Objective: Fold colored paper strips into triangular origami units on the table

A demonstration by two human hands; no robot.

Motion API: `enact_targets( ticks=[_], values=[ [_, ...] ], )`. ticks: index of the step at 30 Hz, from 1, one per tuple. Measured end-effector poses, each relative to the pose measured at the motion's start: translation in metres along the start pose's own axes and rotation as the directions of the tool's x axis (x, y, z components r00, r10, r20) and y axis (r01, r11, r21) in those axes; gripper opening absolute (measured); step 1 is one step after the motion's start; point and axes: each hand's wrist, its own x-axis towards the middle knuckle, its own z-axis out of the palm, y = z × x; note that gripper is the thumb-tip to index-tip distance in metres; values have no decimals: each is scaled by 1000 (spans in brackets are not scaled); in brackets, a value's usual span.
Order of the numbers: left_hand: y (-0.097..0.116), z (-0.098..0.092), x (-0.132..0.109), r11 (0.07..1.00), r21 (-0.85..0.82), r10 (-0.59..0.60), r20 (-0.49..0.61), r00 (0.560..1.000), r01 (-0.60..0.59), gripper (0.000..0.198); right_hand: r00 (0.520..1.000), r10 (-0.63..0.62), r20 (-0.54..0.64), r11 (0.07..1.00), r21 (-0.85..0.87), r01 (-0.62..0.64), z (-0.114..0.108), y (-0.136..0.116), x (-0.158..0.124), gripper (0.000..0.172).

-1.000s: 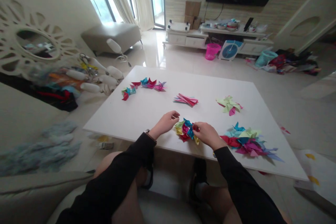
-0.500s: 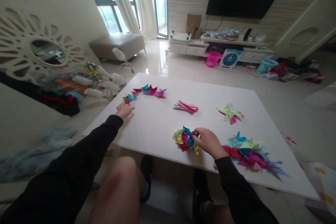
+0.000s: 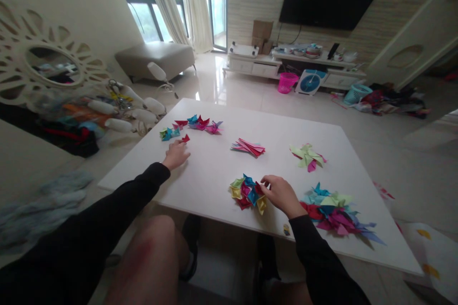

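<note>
I sit at a white table [image 3: 222, 171] strewn with folded coloured paper pieces. My right hand [image 3: 281, 194] rests closed on a multicoloured paper cluster [image 3: 246, 192] near the front edge, its fingertips pinching the cluster's right side. My left hand [image 3: 175, 154] reaches out to the table's left, fingers curled on a small red paper piece [image 3: 185, 138]. Just beyond it lies a row of teal, red and pink folded pieces [image 3: 193, 125].
A stack of pink paper [image 3: 248, 146] lies mid-table, a light green pile [image 3: 307, 155] to its right, and a large mixed pile [image 3: 334, 209] at the front right. Clutter lines the floor at left [image 3: 89, 114]. My bare knees are under the table's front edge.
My left hand left the cluster, reached to the far left pieces, and has now drawn back a little with a red piece. My right hand has stayed on the cluster.
</note>
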Motion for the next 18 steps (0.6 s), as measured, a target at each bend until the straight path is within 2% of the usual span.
enact_targets(
  ticks=[2,4,5,7,9,11,13,16,18],
  values=[
    [39,6,-26,988,-31,151,26,988,-150,50,1000,-12,-28,1000,16,13,-3,2,1,16],
    [84,14,-62,908,-131,401,0,916,-397,49,996,-25,-81,998,57,30,-6,4,2,15],
    [106,19,-81,858,-183,483,-27,875,-480,51,993,-27,-115,995,90,38,-8,5,3,15],
    [145,31,-118,798,-243,556,-57,829,-552,53,981,-18,-194,982,183,54,-11,5,3,15],
    [173,45,-146,773,-251,589,-55,806,-582,53,962,11,-273,951,300,75,-12,3,3,17],
    [188,59,-161,751,-204,636,-33,771,-628,52,941,64,-333,896,433,92,-12,3,0,23],
    [195,69,-165,706,-134,704,22,710,-696,55,927,137,-350,822,563,91,-10,3,-2,31],
    [199,78,-157,627,-37,778,98,621,-779,62,911,235,-338,741,669,57,-8,8,-3,42],
    [202,80,-149,608,5,788,117,604,-794,65,905,267,-332,725,688,38,-8,12,-1,44]
  ],
)
